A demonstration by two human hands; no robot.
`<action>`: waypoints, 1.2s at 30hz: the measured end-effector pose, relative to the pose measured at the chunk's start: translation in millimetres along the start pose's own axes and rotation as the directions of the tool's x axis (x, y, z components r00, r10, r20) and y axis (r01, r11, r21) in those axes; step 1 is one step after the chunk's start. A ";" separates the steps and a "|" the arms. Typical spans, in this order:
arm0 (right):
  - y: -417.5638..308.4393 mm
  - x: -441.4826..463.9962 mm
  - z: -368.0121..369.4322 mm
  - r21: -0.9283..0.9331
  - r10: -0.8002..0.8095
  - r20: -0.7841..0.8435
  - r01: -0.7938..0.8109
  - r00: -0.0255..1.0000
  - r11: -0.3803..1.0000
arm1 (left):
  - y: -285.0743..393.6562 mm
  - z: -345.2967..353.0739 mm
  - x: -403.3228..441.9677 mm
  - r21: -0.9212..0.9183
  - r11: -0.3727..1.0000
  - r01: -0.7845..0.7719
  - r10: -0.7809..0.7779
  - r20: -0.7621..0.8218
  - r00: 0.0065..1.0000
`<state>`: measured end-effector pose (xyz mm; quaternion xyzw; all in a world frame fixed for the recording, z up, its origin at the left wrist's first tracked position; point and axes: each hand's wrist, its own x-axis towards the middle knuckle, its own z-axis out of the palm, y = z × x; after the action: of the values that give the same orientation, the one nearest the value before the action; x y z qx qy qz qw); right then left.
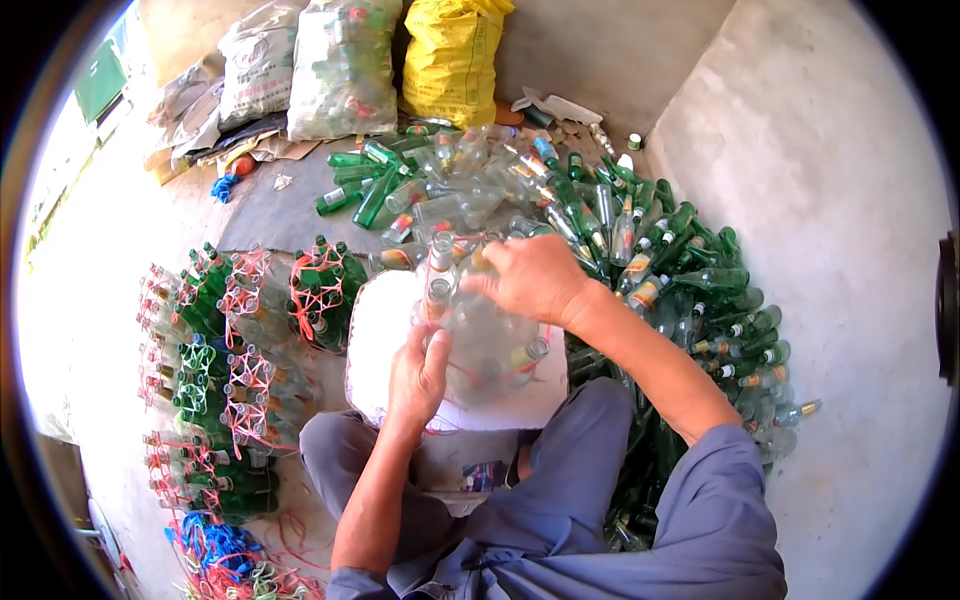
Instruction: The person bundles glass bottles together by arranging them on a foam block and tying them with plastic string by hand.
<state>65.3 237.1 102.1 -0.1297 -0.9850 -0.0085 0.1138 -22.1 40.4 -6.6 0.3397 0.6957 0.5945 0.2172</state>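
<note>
Nearest, legs in soft, creased blue-grey cloth point(570, 450) bend around the near side of a pale, flat-topped pad point(378, 320) with rounded corners. A tangle of thin blue, red and pale strips point(220, 555) lies left of the pad and nearer the body. On the pad stands a cluster of smooth, clear glass bottles point(480, 335), round-mouthed, with red strip around it. The left hand point(418, 378) is at the cluster's left side, thumb and forefinger close together beside a bottle; the right hand point(535, 278) arches over its far side, fingers curled, though I cannot tell what they pinch. Left of the pad, green and clear bottles stand in bundles point(205, 300) laced with pink-red strip. Beyond and right of it spreads a loose heap of green and clear bottles point(705, 280). Farthest, beyond the pad, bulge a glossy yellow sack point(452, 60) and two whitish sacks point(342, 75).
</note>
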 end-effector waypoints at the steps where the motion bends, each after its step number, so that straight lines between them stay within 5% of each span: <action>1: -5.6 -3.2 -0.8 -0.026 0.003 0.116 0.000 0.993 1.000 | 0.2 0.9 -0.1 -0.005 1.000 -0.008 0.008 -0.009 1.000; 3: -6.5 -4.9 9.5 -0.046 -0.011 0.308 0.026 0.951 0.999 | -1.0 1.9 0.1 -0.011 1.000 -0.012 0.012 -0.014 1.000; 20: 7.4 -9.5 42.7 0.005 -0.091 0.059 0.090 0.994 0.996 | 8.7 -9.1 1.3 0.004 0.997 0.075 -0.075 0.098 0.992; 21: 7.8 -10.1 43.8 -0.017 -0.091 0.040 0.092 0.995 0.996 | 9.2 -1.9 0.9 0.058 0.997 -0.052 0.051 0.020 0.998; 27: 5.8 -16.7 38.1 0.043 0.000 0.032 -0.001 0.999 0.999 | -3.0 -1.4 5.5 0.092 0.983 -0.158 0.157 0.022 0.987; 28: 5.5 -21.4 36.8 0.047 -0.027 -0.059 0.030 0.998 0.998 | 2.8 -1.2 5.8 0.084 0.984 -0.156 0.155 0.025 0.988; 29: 6.3 -27.3 35.0 0.045 -0.051 -0.149 0.058 0.988 0.997 | 10.0 -8.0 2.5 0.014 0.998 0.053 -0.054 0.079 0.995; 32: 13.8 -48.9 10.6 0.088 -0.068 -0.354 0.106 0.933 0.990 | 4.2 -2.8 3.9 0.085 0.995 -0.049 0.044 0.052 0.998; 33: 17.3 -58.2 2.0 0.110 -0.064 -0.410 0.119 0.910 0.987 | 6.6 -1.4 3.3 -0.032 0.999 0.008 -0.008 0.019 1.000; 35: 29.4 -88.4 -7.5 0.206 0.071 -0.407 0.016 0.911 0.979 | -3.5 -0.1 5.1 0.002 0.997 -0.077 0.077 0.003 0.997; 36: 35.5 -107.0 -10.6 0.253 0.140 -0.403 -0.037 0.904 0.967 | 9.0 -1.6 4.2 -0.033 0.998 0.048 -0.048 0.019 0.999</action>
<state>177.5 243.8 87.7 -0.1551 -0.9245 0.0882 0.3367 -24.1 42.9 2.9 0.3246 0.6916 0.5975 0.2434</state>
